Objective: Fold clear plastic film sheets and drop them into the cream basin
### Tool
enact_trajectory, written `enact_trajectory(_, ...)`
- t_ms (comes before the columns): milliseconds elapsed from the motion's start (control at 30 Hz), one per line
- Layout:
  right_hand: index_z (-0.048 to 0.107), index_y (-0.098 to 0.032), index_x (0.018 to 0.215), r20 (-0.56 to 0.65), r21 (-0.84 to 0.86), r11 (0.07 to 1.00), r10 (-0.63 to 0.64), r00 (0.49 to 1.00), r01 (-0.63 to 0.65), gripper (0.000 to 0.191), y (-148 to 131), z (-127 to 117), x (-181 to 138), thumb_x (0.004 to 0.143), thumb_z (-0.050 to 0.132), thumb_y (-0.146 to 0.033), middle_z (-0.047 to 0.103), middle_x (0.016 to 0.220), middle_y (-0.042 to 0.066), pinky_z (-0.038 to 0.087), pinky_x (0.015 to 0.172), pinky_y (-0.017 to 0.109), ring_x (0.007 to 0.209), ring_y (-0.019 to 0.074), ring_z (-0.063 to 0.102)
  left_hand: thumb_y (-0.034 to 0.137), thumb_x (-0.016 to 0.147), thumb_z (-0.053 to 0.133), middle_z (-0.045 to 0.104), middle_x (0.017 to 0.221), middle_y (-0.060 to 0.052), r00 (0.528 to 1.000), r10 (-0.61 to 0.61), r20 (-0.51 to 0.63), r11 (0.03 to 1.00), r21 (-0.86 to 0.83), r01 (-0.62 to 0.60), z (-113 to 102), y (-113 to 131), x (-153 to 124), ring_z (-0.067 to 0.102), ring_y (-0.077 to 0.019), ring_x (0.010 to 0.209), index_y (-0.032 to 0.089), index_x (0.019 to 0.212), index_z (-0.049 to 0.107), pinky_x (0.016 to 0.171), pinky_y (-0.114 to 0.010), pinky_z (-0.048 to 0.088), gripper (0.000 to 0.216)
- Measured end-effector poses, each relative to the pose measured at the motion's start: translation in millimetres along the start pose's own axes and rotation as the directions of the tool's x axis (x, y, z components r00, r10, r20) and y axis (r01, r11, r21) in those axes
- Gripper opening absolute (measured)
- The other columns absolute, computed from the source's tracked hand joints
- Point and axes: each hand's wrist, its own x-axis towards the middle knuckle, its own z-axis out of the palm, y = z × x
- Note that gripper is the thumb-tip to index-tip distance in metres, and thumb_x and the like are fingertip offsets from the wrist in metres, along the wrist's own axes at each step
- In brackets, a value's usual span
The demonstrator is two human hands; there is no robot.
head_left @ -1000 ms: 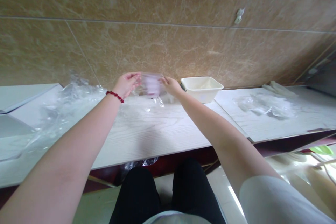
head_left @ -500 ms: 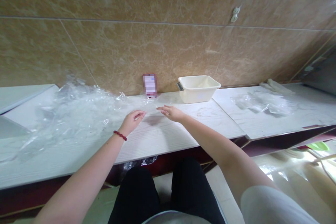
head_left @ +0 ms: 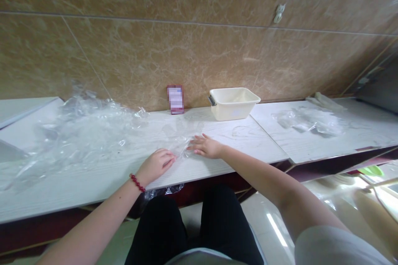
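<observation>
A clear plastic bag [head_left: 180,145] lies on the white tabletop between my hands. My left hand [head_left: 158,163], with a red bead bracelet at the wrist, is closed in a pinch on the bag's near left edge. My right hand [head_left: 205,146] rests palm down at its right side, fingers spread and touching the film. To the left spreads a heap of clear plastic bags [head_left: 90,126]. The transparent film makes the bag's full outline hard to see.
A cream plastic bin [head_left: 234,109] with a grey handle stands by the wall. Left of it a blurred-out phone-like rectangle [head_left: 175,99] leans upright. More clear bags [head_left: 311,121] lie on the right. The table's front edge is just before my knees.
Both hands have come down and nearer to me, with the clear bag between them. My right hand's fingers have spread over the film.
</observation>
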Motion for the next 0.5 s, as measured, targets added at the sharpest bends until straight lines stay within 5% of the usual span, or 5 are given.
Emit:
enact_trajectory(233, 0.036, -0.034, 0.122, 0.030, -0.008, 1.000, -0.005, 1.000, 0.006, 0.041, -1, -7, -4, 0.085, 0.021, -0.044, 0.029, 0.132, 0.001, 0.003, 0.095, 0.051, 0.124, 0.0231, 0.016, 0.029, 0.081, 0.039, 0.061, 0.086, -0.003, 0.998, 0.027, 0.050, 0.998, 0.051, -0.029, -7, -4, 3, 0.052, -0.0147, 0.084, 0.022, 0.087, 0.063, 0.079, -0.031, 0.039, 0.026)
enact_trajectory(500, 0.028, -0.035, 0.125, 0.141, 0.094, 0.990, -0.121, 0.983, 0.109, 0.064, 6, -23, -23, 0.068, 0.045, -0.058, 0.019, 0.136, 0.001, -0.001, 0.091, 0.058, 0.124, 0.0312, 0.005, 0.047, 0.073, 0.046, 0.060, 0.098, -0.001, 0.974, 0.054, 0.218, 0.998, 0.009, -0.057, -25, -17, -2, 0.051, -0.0183, 0.093, 0.025, 0.098, 0.058, 0.085, -0.034, 0.035, 0.036)
